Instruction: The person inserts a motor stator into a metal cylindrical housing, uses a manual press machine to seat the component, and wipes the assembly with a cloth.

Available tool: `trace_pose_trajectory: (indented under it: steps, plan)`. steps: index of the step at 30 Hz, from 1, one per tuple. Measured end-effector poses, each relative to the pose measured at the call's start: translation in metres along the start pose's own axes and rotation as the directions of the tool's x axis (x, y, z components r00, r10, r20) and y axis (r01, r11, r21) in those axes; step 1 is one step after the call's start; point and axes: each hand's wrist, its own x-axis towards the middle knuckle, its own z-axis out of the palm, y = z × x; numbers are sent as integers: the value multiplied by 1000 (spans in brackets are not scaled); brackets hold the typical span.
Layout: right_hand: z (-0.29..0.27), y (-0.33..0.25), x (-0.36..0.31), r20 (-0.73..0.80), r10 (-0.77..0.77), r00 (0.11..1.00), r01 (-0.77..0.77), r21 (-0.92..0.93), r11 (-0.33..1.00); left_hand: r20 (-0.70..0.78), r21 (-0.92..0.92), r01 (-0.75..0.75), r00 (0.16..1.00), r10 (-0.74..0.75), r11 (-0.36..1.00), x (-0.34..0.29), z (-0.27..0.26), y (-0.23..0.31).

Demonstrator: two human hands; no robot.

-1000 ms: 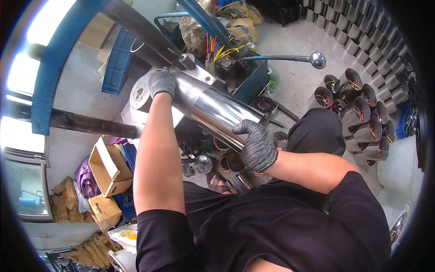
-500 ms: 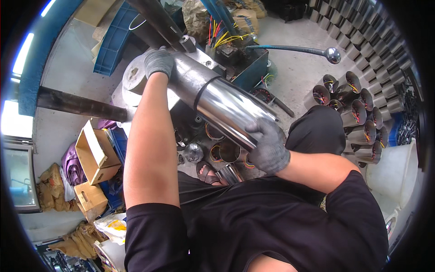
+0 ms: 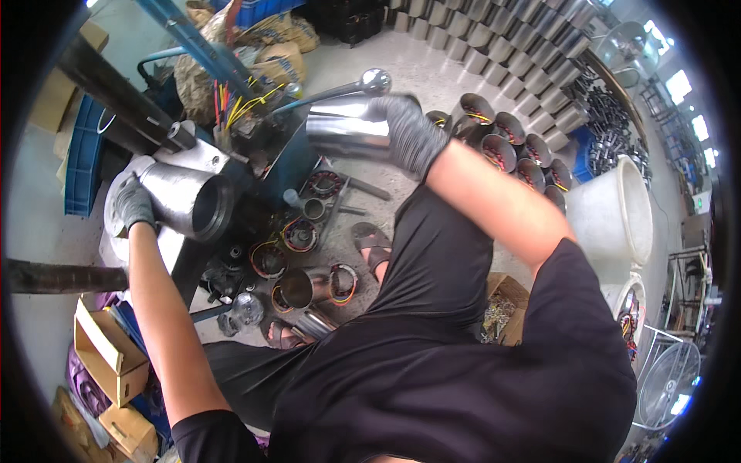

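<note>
A shiny steel cylinder (image 3: pixel 347 130) is raised over the floor, and my gloved right hand (image 3: pixel 415 133) is closed round its right end. Motion smears that hand a little. To the left, a dull grey hollow cylinder (image 3: pixel 185 199) lies on its side on the machine, its dark open mouth facing right. My gloved left hand (image 3: pixel 134 204) grips its back end, beside a pale round flange (image 3: pixel 116 204); some fingertips are hidden. A gap separates the two cylinders.
A lever with a ball end (image 3: pixel 376 81) reaches out behind the steel cylinder. Wire-wound rings (image 3: pixel 299 234) and a short steel tube (image 3: pixel 301 288) lie on the floor near my feet. Several wired tubes (image 3: pixel 498 150) stand at right, before stacked steel sleeves (image 3: pixel 494 50). A white tub (image 3: pixel 610 212) stands at far right.
The shiny cylinder has come out of the grey one and swung away to the right and up in my right hand. My left hand stays on the grey cylinder. The view has turned right.
</note>
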Motion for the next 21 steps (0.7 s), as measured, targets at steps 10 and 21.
trace_pose_trajectory:
  steps: [10,21]
  plan:
    - [-217,-82,49,-282,-235,930,-354,-857,-375,62,-57,214,976,-210,975,6,3,20]
    - [-459,-100,89,-404,-317,858,-497,-501,-708,85,-338,180,983,-160,924,-1,0,67]
